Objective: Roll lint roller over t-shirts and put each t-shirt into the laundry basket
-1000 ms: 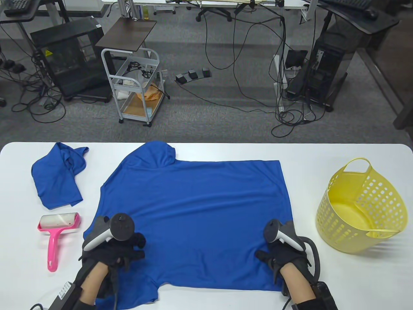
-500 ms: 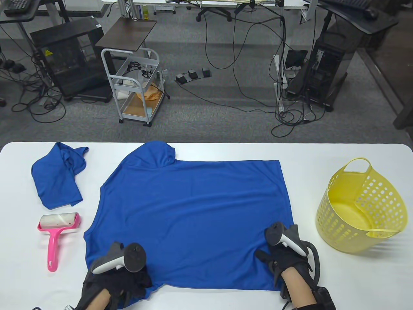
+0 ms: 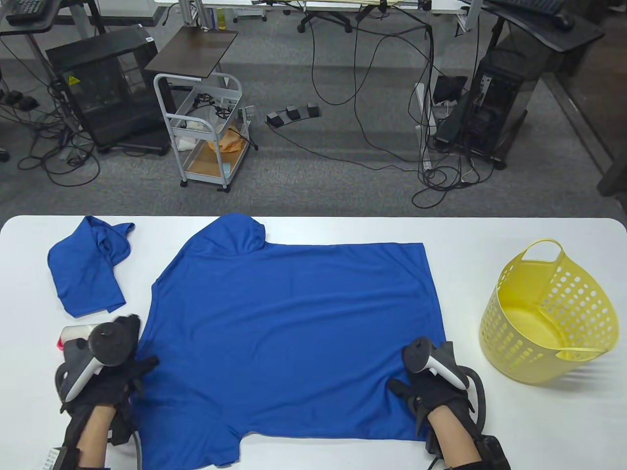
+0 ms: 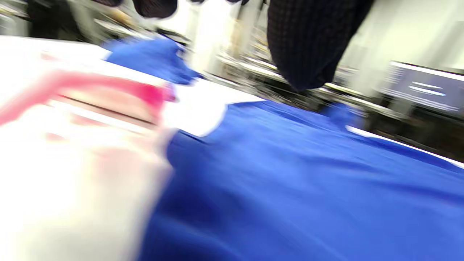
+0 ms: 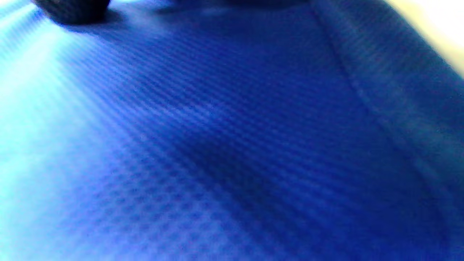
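A large blue t-shirt [image 3: 294, 333] lies spread flat in the middle of the white tabletop [image 3: 539, 431], and I use it as the landmark. The right hand [image 3: 431, 391] rests on the near right corner of this t-shirt, its fingers [image 3: 399, 388] stretched flat on the cloth and holding nothing; the right wrist view shows only blue fabric very close, with one dark fingertip [image 5: 72, 9] touching it. The left hand [image 3: 105, 379] is at the near left edge of the t-shirt, above the place where the pink lint roller [image 3: 71, 334] lies just beside the shirt. Only the white roll end of the roller shows past the tracker. The thumb [image 3: 147, 364] reaches over the edge of the shirt; the other fingers are hidden, so I cannot tell if they grip the roller or hang loose. In the left wrist view the roller [image 4: 108, 94] is a pink blur under the hand. A second t-shirt [image 3: 85, 267], crumpled, lies to the far left of the spread one. The yellow laundry basket [image 3: 548, 313] stands well apart to the right of it, tilted, with nothing visible inside.
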A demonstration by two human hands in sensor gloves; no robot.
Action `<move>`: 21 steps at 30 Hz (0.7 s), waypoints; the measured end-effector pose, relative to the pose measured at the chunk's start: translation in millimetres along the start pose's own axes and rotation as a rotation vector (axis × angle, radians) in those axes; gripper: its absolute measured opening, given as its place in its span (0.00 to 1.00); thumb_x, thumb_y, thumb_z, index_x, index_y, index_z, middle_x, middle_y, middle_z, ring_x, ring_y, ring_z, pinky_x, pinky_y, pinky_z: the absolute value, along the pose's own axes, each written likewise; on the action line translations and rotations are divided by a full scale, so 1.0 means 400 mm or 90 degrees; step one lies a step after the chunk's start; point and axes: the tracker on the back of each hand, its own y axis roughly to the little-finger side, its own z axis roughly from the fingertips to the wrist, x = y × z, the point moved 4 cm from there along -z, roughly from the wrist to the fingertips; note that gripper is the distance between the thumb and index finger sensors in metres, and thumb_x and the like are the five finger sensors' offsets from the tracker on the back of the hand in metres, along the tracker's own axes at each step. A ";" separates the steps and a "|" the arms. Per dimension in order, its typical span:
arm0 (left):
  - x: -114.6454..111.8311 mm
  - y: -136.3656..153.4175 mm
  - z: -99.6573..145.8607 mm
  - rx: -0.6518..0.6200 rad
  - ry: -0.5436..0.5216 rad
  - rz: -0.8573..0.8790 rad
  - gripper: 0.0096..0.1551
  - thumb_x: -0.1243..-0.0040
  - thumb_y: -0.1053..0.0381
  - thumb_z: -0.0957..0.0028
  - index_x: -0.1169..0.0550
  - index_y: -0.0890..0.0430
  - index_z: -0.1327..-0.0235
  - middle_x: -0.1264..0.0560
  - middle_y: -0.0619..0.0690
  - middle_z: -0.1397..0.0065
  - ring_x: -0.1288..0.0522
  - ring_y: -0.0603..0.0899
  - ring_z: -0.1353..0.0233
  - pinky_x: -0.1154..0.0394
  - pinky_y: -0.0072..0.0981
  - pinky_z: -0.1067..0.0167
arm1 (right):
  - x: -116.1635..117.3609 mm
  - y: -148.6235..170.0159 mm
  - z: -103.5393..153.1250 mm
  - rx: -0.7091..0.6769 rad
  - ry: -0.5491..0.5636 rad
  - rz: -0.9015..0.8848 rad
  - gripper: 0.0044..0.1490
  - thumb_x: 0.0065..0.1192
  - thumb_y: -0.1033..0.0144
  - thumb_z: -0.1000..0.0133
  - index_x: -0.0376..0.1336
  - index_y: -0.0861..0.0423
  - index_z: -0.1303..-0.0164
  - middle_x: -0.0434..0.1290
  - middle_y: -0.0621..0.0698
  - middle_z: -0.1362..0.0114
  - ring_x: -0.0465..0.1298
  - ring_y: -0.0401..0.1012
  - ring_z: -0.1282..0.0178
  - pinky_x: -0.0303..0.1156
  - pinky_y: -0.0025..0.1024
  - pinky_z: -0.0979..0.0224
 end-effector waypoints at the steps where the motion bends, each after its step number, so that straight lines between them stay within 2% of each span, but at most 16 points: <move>1: -0.007 0.038 -0.018 0.062 0.009 0.001 0.64 0.36 0.38 0.50 0.65 0.55 0.23 0.65 0.58 0.18 0.56 0.72 0.15 0.50 0.68 0.24 | 0.000 0.000 0.000 0.000 0.000 0.000 0.49 0.38 0.33 0.47 0.24 0.38 0.27 0.19 0.49 0.18 0.24 0.54 0.20 0.31 0.68 0.25; 3: -0.035 0.113 -0.046 0.194 0.029 0.032 0.67 0.36 0.38 0.50 0.67 0.59 0.25 0.66 0.62 0.20 0.57 0.74 0.17 0.47 0.68 0.24 | 0.000 0.000 0.000 0.000 0.000 -0.001 0.49 0.38 0.33 0.47 0.24 0.38 0.27 0.19 0.49 0.18 0.24 0.54 0.20 0.31 0.68 0.25; 6: -0.077 0.165 -0.069 0.280 0.056 0.042 0.66 0.36 0.39 0.50 0.67 0.60 0.26 0.65 0.64 0.20 0.52 0.73 0.16 0.41 0.64 0.25 | 0.001 0.000 0.000 0.000 0.000 0.000 0.49 0.38 0.33 0.47 0.24 0.39 0.27 0.19 0.49 0.18 0.24 0.54 0.20 0.31 0.68 0.25; 8: -0.102 0.187 -0.080 0.318 0.071 0.022 0.64 0.36 0.39 0.49 0.66 0.58 0.25 0.61 0.61 0.19 0.47 0.70 0.16 0.38 0.61 0.25 | 0.001 0.001 0.001 -0.001 0.001 -0.001 0.49 0.38 0.33 0.47 0.24 0.39 0.27 0.19 0.49 0.18 0.24 0.54 0.20 0.31 0.68 0.25; 9: -0.112 0.192 -0.086 0.321 0.079 0.012 0.63 0.37 0.40 0.48 0.66 0.55 0.25 0.57 0.57 0.17 0.42 0.66 0.16 0.36 0.59 0.25 | 0.002 0.001 0.001 -0.002 0.002 -0.002 0.49 0.38 0.33 0.47 0.24 0.38 0.27 0.19 0.49 0.18 0.24 0.54 0.20 0.31 0.68 0.25; 11: -0.108 0.191 -0.087 0.325 0.052 0.001 0.60 0.39 0.40 0.47 0.65 0.53 0.24 0.49 0.53 0.17 0.42 0.65 0.16 0.35 0.57 0.25 | 0.002 0.001 0.001 -0.002 0.003 -0.001 0.49 0.38 0.33 0.47 0.24 0.39 0.27 0.19 0.49 0.18 0.24 0.54 0.20 0.31 0.68 0.26; 13: -0.100 0.189 -0.089 0.327 0.031 -0.025 0.54 0.40 0.44 0.46 0.61 0.52 0.23 0.39 0.49 0.21 0.38 0.62 0.17 0.34 0.57 0.26 | 0.002 0.001 0.001 -0.003 0.002 0.000 0.49 0.38 0.33 0.47 0.24 0.39 0.27 0.19 0.49 0.18 0.24 0.54 0.20 0.31 0.68 0.26; 16: -0.087 0.186 -0.084 0.317 0.015 -0.043 0.49 0.43 0.46 0.45 0.58 0.49 0.23 0.32 0.44 0.26 0.32 0.58 0.19 0.32 0.55 0.27 | 0.002 0.001 0.001 -0.003 0.002 0.000 0.49 0.38 0.33 0.47 0.24 0.39 0.27 0.20 0.49 0.18 0.24 0.54 0.20 0.31 0.68 0.26; 17: -0.071 0.181 -0.078 0.299 -0.015 -0.038 0.47 0.42 0.46 0.46 0.55 0.47 0.22 0.28 0.42 0.28 0.28 0.56 0.22 0.31 0.55 0.27 | 0.002 0.001 0.001 -0.003 0.002 0.002 0.49 0.38 0.33 0.47 0.24 0.39 0.26 0.20 0.49 0.18 0.24 0.54 0.20 0.31 0.68 0.26; 19: -0.057 0.163 -0.076 0.241 -0.021 -0.008 0.45 0.39 0.47 0.47 0.51 0.43 0.22 0.26 0.41 0.29 0.22 0.54 0.26 0.30 0.53 0.28 | 0.001 0.001 0.001 -0.004 0.001 0.001 0.49 0.38 0.34 0.47 0.24 0.39 0.26 0.20 0.49 0.18 0.24 0.54 0.20 0.31 0.68 0.26; 20: -0.049 0.150 -0.066 0.229 0.000 0.000 0.45 0.39 0.47 0.47 0.50 0.42 0.22 0.27 0.40 0.28 0.21 0.54 0.27 0.30 0.54 0.28 | 0.001 0.001 0.001 -0.002 0.001 -0.001 0.49 0.38 0.34 0.47 0.24 0.39 0.26 0.20 0.49 0.18 0.24 0.54 0.20 0.32 0.68 0.26; 21: -0.034 0.133 -0.053 0.200 -0.014 0.001 0.44 0.40 0.46 0.46 0.50 0.41 0.22 0.28 0.40 0.27 0.20 0.53 0.28 0.30 0.53 0.28 | 0.002 0.001 0.001 -0.001 0.001 -0.002 0.49 0.39 0.34 0.47 0.25 0.39 0.26 0.20 0.49 0.18 0.24 0.54 0.20 0.32 0.68 0.26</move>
